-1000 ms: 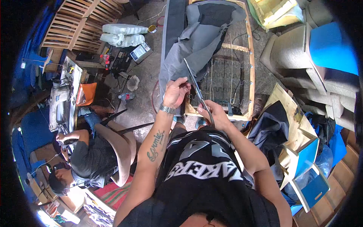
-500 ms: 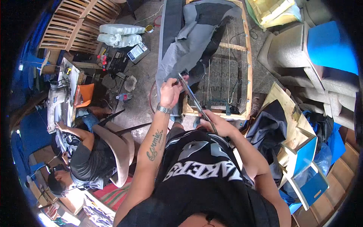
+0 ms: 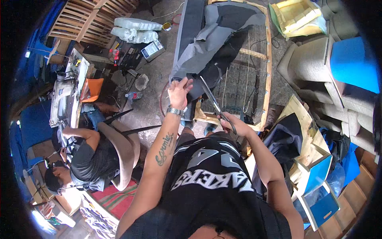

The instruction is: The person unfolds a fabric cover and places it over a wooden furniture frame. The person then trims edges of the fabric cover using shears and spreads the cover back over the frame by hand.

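Observation:
My left hand [image 3: 180, 93], wearing a metal watch, is at the near edge of grey fabric [image 3: 199, 49], its fingers loosely apart and touching the edge. Whether any cloth is caught under them is hard to see. In my right hand [image 3: 235, 125] are long metal scissors [image 3: 211, 95] with dark handles. Their blades point away from me, the tips just right of my left fingers and close to the dark part of the cloth. The fabric lies over the left side of a wooden frame [image 3: 267, 75] with zigzag springs [image 3: 238, 85] and hangs past its left edge.
To the left a seated co-worker [image 3: 93, 147] works at a sewing machine [image 3: 59, 103]. Wrapped white bundles [image 3: 135, 30], a box [image 3: 152, 49] and a bottle [image 3: 133, 95] lie on the floor. Upholstered pieces [image 3: 310, 63] and wooden parts [image 3: 314, 147] crowd the right side.
The view has shifted, so the surroundings sit farther right. My left fingers have loosened and spread at the fabric edge. The scissors have drawn slightly right, away from my left hand.

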### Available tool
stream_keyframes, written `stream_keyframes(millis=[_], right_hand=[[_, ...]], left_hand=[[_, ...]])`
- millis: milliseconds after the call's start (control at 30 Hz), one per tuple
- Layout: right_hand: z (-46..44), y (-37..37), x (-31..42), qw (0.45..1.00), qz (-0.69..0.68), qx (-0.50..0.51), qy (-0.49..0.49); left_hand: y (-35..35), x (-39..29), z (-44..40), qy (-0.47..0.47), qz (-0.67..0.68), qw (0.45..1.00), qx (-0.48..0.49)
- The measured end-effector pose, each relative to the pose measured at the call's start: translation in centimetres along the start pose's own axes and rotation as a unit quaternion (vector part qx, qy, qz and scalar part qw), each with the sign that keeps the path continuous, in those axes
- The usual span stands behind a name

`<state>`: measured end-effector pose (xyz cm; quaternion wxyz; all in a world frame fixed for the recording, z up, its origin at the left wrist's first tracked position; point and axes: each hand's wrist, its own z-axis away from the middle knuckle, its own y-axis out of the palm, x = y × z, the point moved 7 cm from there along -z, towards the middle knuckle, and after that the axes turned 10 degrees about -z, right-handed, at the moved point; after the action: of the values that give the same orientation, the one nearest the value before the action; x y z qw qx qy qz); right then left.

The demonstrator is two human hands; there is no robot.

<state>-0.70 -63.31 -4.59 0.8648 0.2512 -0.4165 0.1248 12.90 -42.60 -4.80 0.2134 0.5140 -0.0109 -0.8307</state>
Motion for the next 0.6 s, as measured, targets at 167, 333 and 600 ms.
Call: stream_keyframes(millis=[167,333,600], right_hand=[[-2.2,-0.9,0.1,0.999,-0.005,-0.049,0.001],[-7.3,-5.3,-3.3,0.96,0.135,-0.234,-0.074],[-13.5,-4.4,7.1,0.917,-0.046,-0.29,-0.271]], left_hand=[[-1.8,0.6,-2.7,0.0,-0.064,0.998,-0.013],[-2.9,2.7,-5.8,0.11,-0.12,0.987,-0.008],[-0.1,1.4,0.0,0.065,-0.106,0.989,0.075]])
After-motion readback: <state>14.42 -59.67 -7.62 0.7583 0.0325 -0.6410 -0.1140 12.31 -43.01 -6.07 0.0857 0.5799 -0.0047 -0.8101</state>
